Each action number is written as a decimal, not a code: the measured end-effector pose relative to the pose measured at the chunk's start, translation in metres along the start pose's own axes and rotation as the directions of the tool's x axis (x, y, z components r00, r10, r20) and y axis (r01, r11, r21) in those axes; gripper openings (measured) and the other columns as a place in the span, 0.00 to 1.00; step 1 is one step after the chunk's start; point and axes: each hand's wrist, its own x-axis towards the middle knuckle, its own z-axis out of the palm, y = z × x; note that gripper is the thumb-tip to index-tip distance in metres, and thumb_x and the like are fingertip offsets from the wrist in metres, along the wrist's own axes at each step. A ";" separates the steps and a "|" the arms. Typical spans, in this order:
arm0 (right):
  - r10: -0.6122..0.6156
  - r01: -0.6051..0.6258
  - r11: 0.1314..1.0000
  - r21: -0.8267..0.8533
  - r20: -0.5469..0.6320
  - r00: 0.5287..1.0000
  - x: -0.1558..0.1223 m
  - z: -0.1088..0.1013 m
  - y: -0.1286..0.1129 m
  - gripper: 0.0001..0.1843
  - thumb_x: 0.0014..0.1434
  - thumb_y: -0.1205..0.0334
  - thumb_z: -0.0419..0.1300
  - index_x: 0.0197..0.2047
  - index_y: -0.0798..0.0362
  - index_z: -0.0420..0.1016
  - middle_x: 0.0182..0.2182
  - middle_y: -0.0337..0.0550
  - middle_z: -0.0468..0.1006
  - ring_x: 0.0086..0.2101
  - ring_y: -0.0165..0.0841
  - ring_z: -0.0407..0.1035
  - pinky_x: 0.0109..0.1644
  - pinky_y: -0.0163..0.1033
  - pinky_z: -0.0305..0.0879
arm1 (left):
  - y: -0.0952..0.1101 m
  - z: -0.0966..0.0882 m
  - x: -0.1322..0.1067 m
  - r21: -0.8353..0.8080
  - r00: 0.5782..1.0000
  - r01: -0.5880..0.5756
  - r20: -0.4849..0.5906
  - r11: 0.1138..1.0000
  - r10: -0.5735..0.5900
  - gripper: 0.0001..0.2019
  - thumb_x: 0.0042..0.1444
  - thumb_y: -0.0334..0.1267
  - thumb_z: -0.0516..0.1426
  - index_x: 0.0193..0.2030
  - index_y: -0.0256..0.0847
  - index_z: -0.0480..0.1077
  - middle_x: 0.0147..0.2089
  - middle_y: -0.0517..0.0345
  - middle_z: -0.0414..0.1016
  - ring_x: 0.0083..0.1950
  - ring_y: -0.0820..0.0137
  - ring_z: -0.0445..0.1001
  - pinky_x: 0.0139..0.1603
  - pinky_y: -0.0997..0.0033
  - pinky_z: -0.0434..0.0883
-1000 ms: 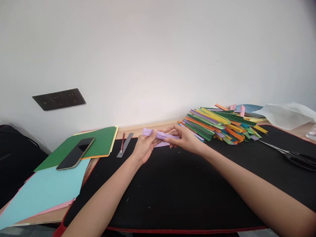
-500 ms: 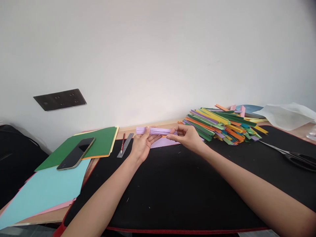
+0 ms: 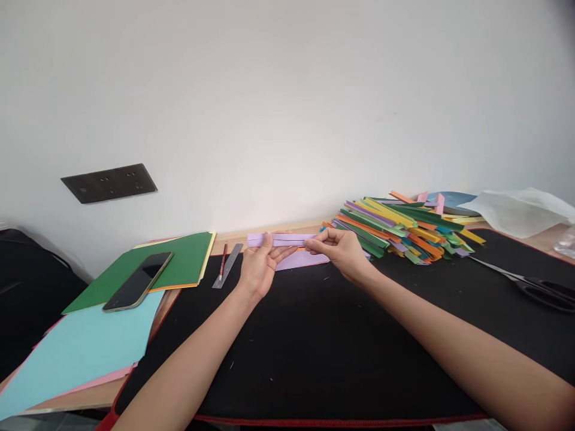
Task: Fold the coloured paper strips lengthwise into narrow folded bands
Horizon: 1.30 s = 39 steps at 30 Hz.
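Observation:
A folded purple paper strip (image 3: 283,240) is held level between both hands, just above the far part of the black mat (image 3: 323,341). My left hand (image 3: 259,266) pinches its left part with thumb on top. My right hand (image 3: 342,250) pinches its right end with fingers curled. A flat piece of purple paper (image 3: 302,259) lies on the mat right beneath the strip.
A heap of several folded coloured strips (image 3: 404,226) lies right of my hands. Scissors (image 3: 534,285) rest at the far right, near white plastic (image 3: 521,211). A ruler (image 3: 228,264) and pencil (image 3: 223,261) lie to the left, beside green sheets (image 3: 179,260) bearing a phone (image 3: 137,280), and light blue paper (image 3: 85,347).
The strip has been raised, levelled and shifted a little left. My right hand moved from covering the strip's middle to pinching its right end. The left hand stayed near its place.

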 end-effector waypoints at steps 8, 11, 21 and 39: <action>0.064 -0.061 0.993 0.104 -0.027 0.998 0.000 0.003 0.001 0.18 0.32 0.52 0.70 0.22 0.58 0.73 0.22 0.44 0.77 0.25 0.33 0.73 0.36 0.40 0.71 | 0.000 -0.002 0.000 -0.019 1.000 -0.021 0.015 1.000 0.021 0.13 0.51 0.40 0.56 0.35 0.29 0.71 0.42 0.40 0.75 0.50 0.54 0.69 0.55 0.48 0.61; 0.084 -0.079 0.989 0.124 -0.037 0.996 -0.001 0.006 -0.001 0.18 0.33 0.53 0.70 0.22 0.58 0.73 0.21 0.44 0.77 0.25 0.33 0.73 0.36 0.40 0.71 | 0.000 -0.001 0.001 -0.017 1.000 -0.020 0.005 1.000 0.021 0.12 0.52 0.40 0.56 0.35 0.29 0.71 0.43 0.40 0.75 0.51 0.54 0.69 0.55 0.49 0.61; 0.058 -0.051 0.989 0.142 -0.047 0.997 -0.003 0.006 -0.004 0.19 0.31 0.53 0.70 0.24 0.57 0.72 0.23 0.44 0.78 0.26 0.34 0.73 0.38 0.42 0.71 | 0.003 -0.002 0.001 -0.021 0.997 -0.051 -0.057 0.998 0.050 0.10 0.51 0.38 0.57 0.34 0.31 0.70 0.43 0.41 0.75 0.50 0.55 0.70 0.55 0.47 0.61; 0.044 -0.037 0.994 0.104 -0.063 0.997 -0.005 0.008 -0.008 0.17 0.32 0.54 0.70 0.22 0.57 0.72 0.22 0.45 0.77 0.26 0.34 0.73 0.36 0.41 0.70 | 0.005 -0.002 0.001 0.064 0.995 -0.049 -0.082 0.997 0.054 0.11 0.50 0.41 0.57 0.31 0.32 0.71 0.42 0.42 0.75 0.46 0.55 0.72 0.54 0.49 0.62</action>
